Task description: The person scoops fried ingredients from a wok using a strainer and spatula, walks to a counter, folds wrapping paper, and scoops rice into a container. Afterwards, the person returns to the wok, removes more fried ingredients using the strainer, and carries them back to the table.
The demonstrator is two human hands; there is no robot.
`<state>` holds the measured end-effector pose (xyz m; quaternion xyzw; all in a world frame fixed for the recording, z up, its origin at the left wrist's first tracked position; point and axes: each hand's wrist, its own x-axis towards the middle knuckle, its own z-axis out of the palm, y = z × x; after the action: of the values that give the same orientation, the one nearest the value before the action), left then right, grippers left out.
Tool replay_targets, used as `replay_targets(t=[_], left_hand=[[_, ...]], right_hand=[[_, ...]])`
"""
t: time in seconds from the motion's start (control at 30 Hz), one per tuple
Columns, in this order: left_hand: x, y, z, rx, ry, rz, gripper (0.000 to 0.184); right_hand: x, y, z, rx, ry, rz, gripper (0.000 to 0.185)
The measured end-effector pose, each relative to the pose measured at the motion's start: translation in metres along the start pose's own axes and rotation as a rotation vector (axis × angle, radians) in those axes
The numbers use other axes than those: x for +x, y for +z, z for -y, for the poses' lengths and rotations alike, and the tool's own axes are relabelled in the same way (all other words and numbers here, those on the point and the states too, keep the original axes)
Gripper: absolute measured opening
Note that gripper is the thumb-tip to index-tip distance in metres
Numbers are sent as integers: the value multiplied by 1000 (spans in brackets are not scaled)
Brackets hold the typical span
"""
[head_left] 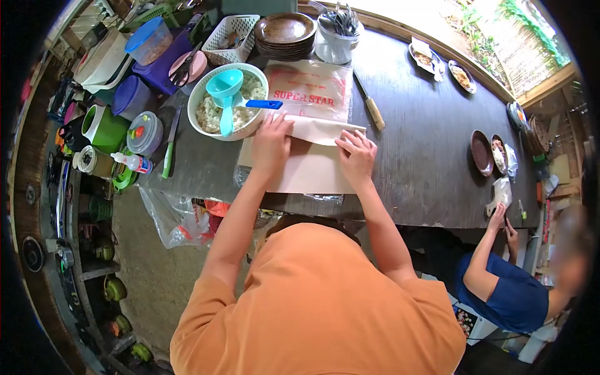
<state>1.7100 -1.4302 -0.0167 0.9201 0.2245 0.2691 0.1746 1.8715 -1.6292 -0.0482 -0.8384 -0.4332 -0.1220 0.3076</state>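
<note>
A sheet of brown wrapping paper [312,167] lies on the table in front of me, its far part folded over into a pale flap [320,130]. My left hand [273,142] grips the flap's left end, fingers bent over it. At the right end, my right hand [357,151] has its fingers closed on the same fold. What lies inside the fold is hidden. Beyond the paper is a plastic pack with red "SUPER STAR" lettering [306,90]. Close to my left hand stands a white bowl of rice [193,107], with a turquoise scoop [226,87] and a blue-handled utensil [264,104] on it.
A wooden-handled knife [374,112] lies to the right, a green-handled knife [170,150] to the left. Brown plates [285,31], a cutlery tub [337,47] and a white basket [230,40] line the back. A person in dark blue [509,294] works at the far right.
</note>
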Motion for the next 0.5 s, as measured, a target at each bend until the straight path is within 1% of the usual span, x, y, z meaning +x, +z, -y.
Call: replay_targets(t=[0.03, 0.07, 0.13, 0.17, 0.2, 0.27, 0.5], left_hand=[[-2, -3, -8, 114, 33, 85, 52], [-9, -2, -17, 115, 31, 90, 52], [-26, -1, -34, 239, 103, 58, 56], [-33, 5, -32, 287, 111, 101, 56], [-39, 15, -28, 283, 112, 105, 56], [-48, 30, -19, 132, 70, 131, 53], [-49, 29, -17, 66, 74, 143, 51]], right_hand=[[-1, 2, 0, 2, -15, -8, 14], [-3, 2, -1, 5, -12, -4, 14], [-5, -1, -5, -63, -42, -14, 15], [-6, -3, -8, -49, -61, -15, 15], [-8, -5, -11, -53, -57, -13, 15], [-10, -11, -15, -54, -100, -1, 18], [-23, -21, -12, -40, -118, 16, 21]])
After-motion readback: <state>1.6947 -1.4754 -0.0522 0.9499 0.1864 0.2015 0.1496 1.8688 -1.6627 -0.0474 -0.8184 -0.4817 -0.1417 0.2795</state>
